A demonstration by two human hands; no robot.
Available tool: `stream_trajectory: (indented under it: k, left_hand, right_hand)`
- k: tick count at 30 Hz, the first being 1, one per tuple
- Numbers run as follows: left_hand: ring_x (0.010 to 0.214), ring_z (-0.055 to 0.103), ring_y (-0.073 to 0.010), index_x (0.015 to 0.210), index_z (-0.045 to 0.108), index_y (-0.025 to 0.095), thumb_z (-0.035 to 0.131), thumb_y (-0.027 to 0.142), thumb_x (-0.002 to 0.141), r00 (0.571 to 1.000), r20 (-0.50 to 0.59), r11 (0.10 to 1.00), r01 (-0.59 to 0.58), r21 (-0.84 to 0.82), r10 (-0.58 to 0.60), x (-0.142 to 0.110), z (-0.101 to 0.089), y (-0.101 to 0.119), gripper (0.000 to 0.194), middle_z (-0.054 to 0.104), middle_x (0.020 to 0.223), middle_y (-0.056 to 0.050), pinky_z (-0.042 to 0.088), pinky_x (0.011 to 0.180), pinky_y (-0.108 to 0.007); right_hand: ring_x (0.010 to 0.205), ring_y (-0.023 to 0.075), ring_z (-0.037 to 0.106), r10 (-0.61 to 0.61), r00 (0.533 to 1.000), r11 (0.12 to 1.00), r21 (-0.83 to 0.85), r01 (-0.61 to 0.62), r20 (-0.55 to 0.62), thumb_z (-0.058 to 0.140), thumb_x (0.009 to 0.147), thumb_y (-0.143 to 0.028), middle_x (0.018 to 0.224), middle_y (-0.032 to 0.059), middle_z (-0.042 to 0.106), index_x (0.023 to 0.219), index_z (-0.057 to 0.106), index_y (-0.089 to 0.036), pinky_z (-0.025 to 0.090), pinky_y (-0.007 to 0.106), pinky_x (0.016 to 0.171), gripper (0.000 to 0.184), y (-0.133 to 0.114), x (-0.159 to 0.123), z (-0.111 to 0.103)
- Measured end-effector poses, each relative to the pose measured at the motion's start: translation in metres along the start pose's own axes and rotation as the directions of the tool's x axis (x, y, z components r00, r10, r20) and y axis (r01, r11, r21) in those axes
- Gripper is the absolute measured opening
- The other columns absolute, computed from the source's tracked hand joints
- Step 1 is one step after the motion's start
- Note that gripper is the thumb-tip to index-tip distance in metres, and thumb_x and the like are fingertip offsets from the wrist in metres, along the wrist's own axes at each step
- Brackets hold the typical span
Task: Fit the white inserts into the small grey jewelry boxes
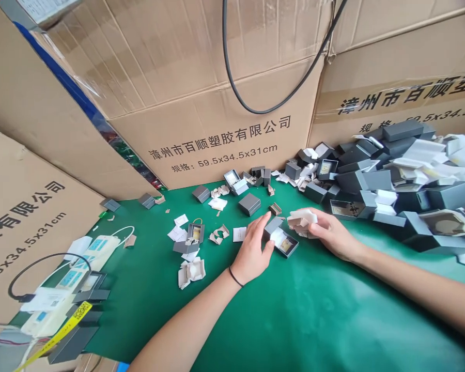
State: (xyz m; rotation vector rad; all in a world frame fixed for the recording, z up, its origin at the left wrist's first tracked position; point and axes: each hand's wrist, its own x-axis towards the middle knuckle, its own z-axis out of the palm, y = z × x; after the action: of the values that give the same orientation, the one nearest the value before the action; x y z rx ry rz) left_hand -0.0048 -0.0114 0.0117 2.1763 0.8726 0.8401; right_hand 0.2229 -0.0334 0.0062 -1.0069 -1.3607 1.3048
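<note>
My left hand (251, 253), with a dark band at its wrist, grips the lid side of a small dark grey gift box (287, 245) between thumb and fingers. The box lies open on the green table, with white lining and something yellowish inside. Just to its right, my right hand (331, 233) pinches a folded cardboard insert with white padding (303, 221). A small brown cardboard piece (275, 208) lies behind the box. A closed grey box (249, 204) sits farther back. Left of my left hand are an open grey box (194, 235) and a torn insert (219, 235).
A heap of grey boxes and white inserts (368, 181) fills the back right. Large cartons (217, 129) wall the far edge, and a black cable (263, 111) hangs before them. At left lie a power strip (72, 276) and a yellow strap (62, 330).
</note>
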Motion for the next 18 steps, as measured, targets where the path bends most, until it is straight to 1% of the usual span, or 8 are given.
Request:
stream_trajectory:
  k: [2, 5, 7, 9, 11, 12, 15, 18]
  left_hand:
    - [0.137, 0.025, -0.027, 0.144, 0.021, 0.027, 0.051, 0.03, 0.087, 0.998, -0.042, 0.999, -0.036, 0.028, 0.038, 0.001, 0.0, 0.0, 0.065, 0.031, 0.147, -0.01, 0.025, 0.111, -0.046]
    - [0.138, 0.022, -0.029, 0.143, 0.023, 0.026, 0.059, 0.034, 0.082, 0.991, -0.074, 0.993, -0.103, 0.064, 0.108, 0.001, -0.001, 0.001, 0.072, 0.03, 0.147, -0.011, 0.022, 0.112, -0.047]
    - [0.139, 0.019, -0.0302, 0.142, 0.028, 0.026, 0.062, 0.037, 0.079, 0.989, -0.066, 0.987, -0.128, 0.094, 0.135, 0.001, -0.001, 0.003, 0.072, 0.03, 0.147, -0.011, 0.021, 0.112, -0.048]
    - [0.139, 0.017, -0.0322, 0.139, 0.035, 0.027, 0.065, 0.042, 0.076, 0.987, -0.025, 0.98, -0.153, 0.129, 0.158, 0.001, -0.001, 0.005, 0.071, 0.028, 0.148, -0.011, 0.019, 0.112, -0.05]
    - [0.138, 0.019, -0.0334, 0.133, 0.044, 0.027, 0.066, 0.044, 0.075, 0.984, 0.003, 0.971, -0.178, 0.161, 0.18, 0.002, 0.0, 0.006, 0.064, 0.03, 0.148, -0.01, 0.017, 0.112, -0.052]
    - [0.138, 0.02, -0.0331, 0.129, 0.049, 0.027, 0.065, 0.043, 0.076, 0.982, -0.002, 0.967, -0.184, 0.175, 0.187, 0.003, 0.0, 0.006, 0.057, 0.032, 0.147, -0.01, 0.017, 0.112, -0.052]
    - [0.136, 0.025, -0.0302, 0.114, 0.062, 0.027, 0.06, 0.037, 0.081, 0.977, -0.074, 0.962, -0.182, 0.203, 0.201, 0.004, 0.001, 0.005, 0.034, 0.038, 0.143, -0.008, 0.025, 0.11, -0.05]
    - [0.134, 0.029, -0.029, 0.105, 0.067, 0.025, 0.06, 0.032, 0.081, 0.966, -0.104, 0.957, -0.216, 0.193, 0.238, 0.004, 0.001, 0.006, 0.025, 0.043, 0.14, -0.008, 0.031, 0.107, -0.048]
  right_hand:
    - [0.081, 0.0199, 0.061, -0.009, 0.999, 0.997, -0.074, 0.012, 0.044, 0.06, 0.074, -0.06, 0.096, 0.0084, 0.065, 0.108, 0.06, -0.02, 0.05, 0.03, 0.067, 0.052, -0.002, -0.002, 0.003]
    - [0.071, 0.0158, 0.058, -0.042, 0.987, 0.981, -0.179, 0.07, 0.156, 0.062, 0.073, -0.059, 0.09, 0.0065, 0.064, 0.103, 0.063, -0.018, 0.046, 0.026, 0.059, 0.051, -0.004, -0.003, 0.009]
    - [0.068, 0.014, 0.056, -0.056, 0.975, 0.97, -0.22, 0.105, 0.217, 0.062, 0.074, -0.056, 0.087, 0.0056, 0.064, 0.103, 0.063, -0.017, 0.044, 0.024, 0.058, 0.049, -0.005, -0.004, 0.011]
    - [0.07, 0.0138, 0.056, -0.052, 0.969, 0.968, -0.226, 0.108, 0.24, 0.061, 0.076, -0.054, 0.088, 0.0056, 0.065, 0.105, 0.062, -0.017, 0.044, 0.025, 0.061, 0.048, -0.005, -0.003, 0.012]
    - [0.073, 0.0145, 0.057, -0.045, 0.968, 0.972, -0.214, 0.1, 0.247, 0.059, 0.078, -0.054, 0.091, 0.0061, 0.065, 0.107, 0.061, -0.016, 0.045, 0.025, 0.063, 0.048, -0.005, -0.003, 0.012]
    - [0.074, 0.0145, 0.057, -0.043, 0.966, 0.971, -0.216, 0.1, 0.254, 0.059, 0.078, -0.054, 0.092, 0.0062, 0.065, 0.108, 0.061, -0.016, 0.045, 0.025, 0.063, 0.049, -0.005, -0.003, 0.012]
    - [0.071, 0.013, 0.056, -0.044, 0.957, 0.957, -0.264, 0.122, 0.285, 0.057, 0.079, -0.055, 0.091, 0.0059, 0.066, 0.113, 0.06, -0.015, 0.043, 0.024, 0.061, 0.052, -0.004, -0.003, 0.011]
    - [0.07, 0.0125, 0.053, -0.086, 0.948, 0.918, -0.344, 0.195, 0.307, 0.055, 0.081, -0.055, 0.084, 0.0051, 0.065, 0.114, 0.062, -0.015, 0.041, 0.023, 0.06, 0.052, -0.006, -0.002, 0.012]
